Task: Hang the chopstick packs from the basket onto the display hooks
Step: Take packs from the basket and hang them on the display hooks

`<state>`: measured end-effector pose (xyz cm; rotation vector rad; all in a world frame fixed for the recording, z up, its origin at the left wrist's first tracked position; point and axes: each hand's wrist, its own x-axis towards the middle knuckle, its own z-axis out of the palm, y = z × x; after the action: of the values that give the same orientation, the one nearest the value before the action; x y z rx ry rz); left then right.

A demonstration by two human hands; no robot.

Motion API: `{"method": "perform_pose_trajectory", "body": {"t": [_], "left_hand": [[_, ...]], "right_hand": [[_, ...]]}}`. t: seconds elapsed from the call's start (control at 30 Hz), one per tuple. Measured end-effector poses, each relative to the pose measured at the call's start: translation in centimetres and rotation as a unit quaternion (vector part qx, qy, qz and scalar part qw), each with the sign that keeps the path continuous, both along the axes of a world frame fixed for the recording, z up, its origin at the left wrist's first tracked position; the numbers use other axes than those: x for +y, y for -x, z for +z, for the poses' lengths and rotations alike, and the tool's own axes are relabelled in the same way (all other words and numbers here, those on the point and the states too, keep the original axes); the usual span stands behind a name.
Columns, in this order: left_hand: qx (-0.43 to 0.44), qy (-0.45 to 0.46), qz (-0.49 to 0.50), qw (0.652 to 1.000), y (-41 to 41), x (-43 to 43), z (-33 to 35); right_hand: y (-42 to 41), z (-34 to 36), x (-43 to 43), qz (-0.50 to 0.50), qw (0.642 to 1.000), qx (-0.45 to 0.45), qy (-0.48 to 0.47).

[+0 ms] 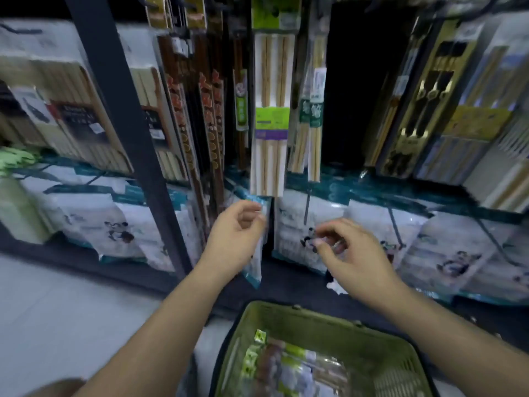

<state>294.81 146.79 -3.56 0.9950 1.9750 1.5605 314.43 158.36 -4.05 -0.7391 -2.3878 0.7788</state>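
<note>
Head view showed the left fingers (253,210) curled, thumb against them, pinching the top edge of a thin teal-edged pack (255,270) that hung down past the left hand (237,230). The right fingers (329,233) were loosely curled just right of it; blur hid whether they pinched anything, so I cannot tell. The right hand (357,256) hovered in front of the panda packs (294,224) on the lower row. Above both hands a bamboo pack (270,110) and darker ones hung in a tight row. Below, the basket (229,356) sat on the floor with more packs (286,365) lying in it.

Judged from this, the step was hanging the held pack. A dark rod (307,209) in front of the panda packs looked like a hook, though blur left that unsure. To do it well, the right hand should steady the pack's lower part while the left found the hole at the top, squared it to the hook tip and slid it fully back, so it faced forward and did not snag its neighbours.
</note>
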Motion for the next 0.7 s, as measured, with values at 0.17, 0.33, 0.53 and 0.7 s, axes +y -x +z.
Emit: {"method": "perform_pose_trajectory", "body": {"t": [0.17,0.33,0.53,0.7], "left_hand": [[0.038,0.143,0.049,0.988,-0.6,-4.4,-11.1],[0.030,0.319,0.108,0.941,-1.7,-9.2,-20.9],[-0.072,0.362,0.038,0.929,-3.9,-12.9,-26.9],[-0.096,0.327,0.046,0.939,-3.8,-12.8,-27.5]], "right_hand": [[-1.3,-11.1,-3.0,0.026,0.980,-0.157,0.121],[-2.7,-23.0,-5.0,0.068,0.920,-0.341,0.180],[-4.5,-31.6,-7.7,0.090,0.873,-0.417,0.238],[-4.8,-34.5,-9.3,0.093,0.874,-0.438,0.187]]}}
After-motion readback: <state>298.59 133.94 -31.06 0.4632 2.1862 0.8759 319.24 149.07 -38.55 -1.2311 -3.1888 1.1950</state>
